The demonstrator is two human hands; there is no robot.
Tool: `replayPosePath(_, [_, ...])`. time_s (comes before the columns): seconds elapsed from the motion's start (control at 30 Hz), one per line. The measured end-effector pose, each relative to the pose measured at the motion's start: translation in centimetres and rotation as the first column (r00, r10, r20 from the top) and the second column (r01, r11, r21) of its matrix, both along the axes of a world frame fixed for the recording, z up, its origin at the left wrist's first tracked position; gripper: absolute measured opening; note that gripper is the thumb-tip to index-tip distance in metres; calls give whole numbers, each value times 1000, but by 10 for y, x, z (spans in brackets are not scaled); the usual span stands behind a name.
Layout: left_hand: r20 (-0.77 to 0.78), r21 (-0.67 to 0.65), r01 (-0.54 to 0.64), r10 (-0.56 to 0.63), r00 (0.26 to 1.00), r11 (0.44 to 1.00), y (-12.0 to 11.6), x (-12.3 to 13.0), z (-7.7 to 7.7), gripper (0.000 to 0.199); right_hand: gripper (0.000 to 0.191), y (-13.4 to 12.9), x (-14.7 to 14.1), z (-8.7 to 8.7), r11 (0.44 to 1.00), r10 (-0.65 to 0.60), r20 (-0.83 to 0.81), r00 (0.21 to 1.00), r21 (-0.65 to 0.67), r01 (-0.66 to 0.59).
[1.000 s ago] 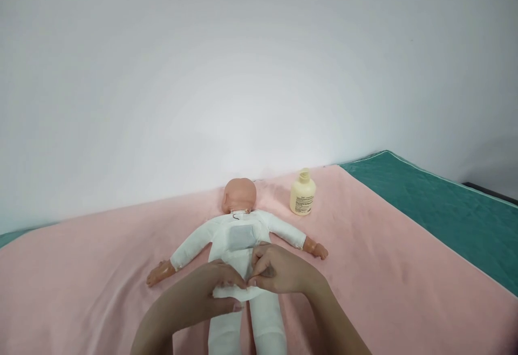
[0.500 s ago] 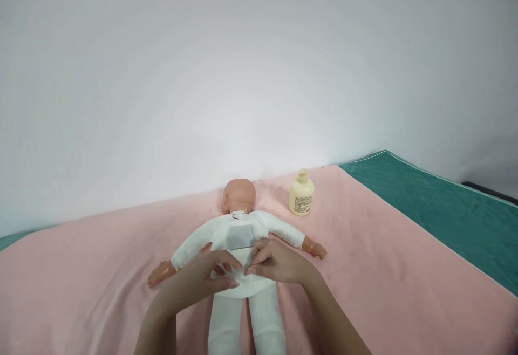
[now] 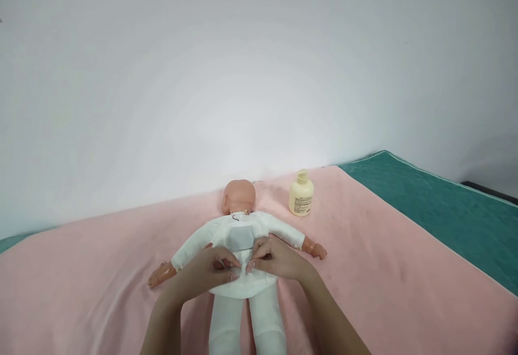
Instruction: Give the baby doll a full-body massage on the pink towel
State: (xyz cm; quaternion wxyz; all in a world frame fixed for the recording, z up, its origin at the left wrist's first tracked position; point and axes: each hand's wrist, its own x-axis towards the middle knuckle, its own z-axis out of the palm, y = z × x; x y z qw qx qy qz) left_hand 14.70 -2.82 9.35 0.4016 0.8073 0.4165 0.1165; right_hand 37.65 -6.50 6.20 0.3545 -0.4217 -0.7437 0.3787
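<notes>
A baby doll (image 3: pixel 265 312) with a white cloth body lies face down, its bare head (image 3: pixel 239 196) away from me and its arms spread. On its upper back is a grey rectangular panel (image 3: pixel 242 237). Just below the panel, my left hand (image 3: pixel 212 270) has its thumb and fingers curled toward the white fabric at the middle of the back. My right hand (image 3: pixel 272 258) is closed in a pinch from the other side, close to my left fingertips. Both hands appear to pinch white fabric, though the fingertips partly hide it.
A pale yellow pump bottle (image 3: pixel 301 196) stands beyond the doll's right-side arm. Beneath everything is a pink sheet (image 3: pixel 384 279), with green cover (image 3: pixel 437 209) showing at the right. A pale wall (image 3: pixel 243 74) rises behind.
My left thumb and fingers have drawn closer together on the fabric, and the left hand has shifted slightly right. The grey panel now shows more of its lower edge and looks flatter.
</notes>
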Motion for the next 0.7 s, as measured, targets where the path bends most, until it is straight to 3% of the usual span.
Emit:
replayPosePath(0.2, [56,93,-62,56,997,994,0,6,6,20,23,9,4,-5,991,-118,-44,992,-61,115])
replayPosePath(0.47, [65,-15,-68,69,995,998,3,11,1,18,20,9,1,-10,987,-122,17,992,-108,123])
replayPosePath(0.7, [150,106,-117,100,984,988,11,12,-9,16,23,11,-2,-9,982,-187,-59,981,-15,187])
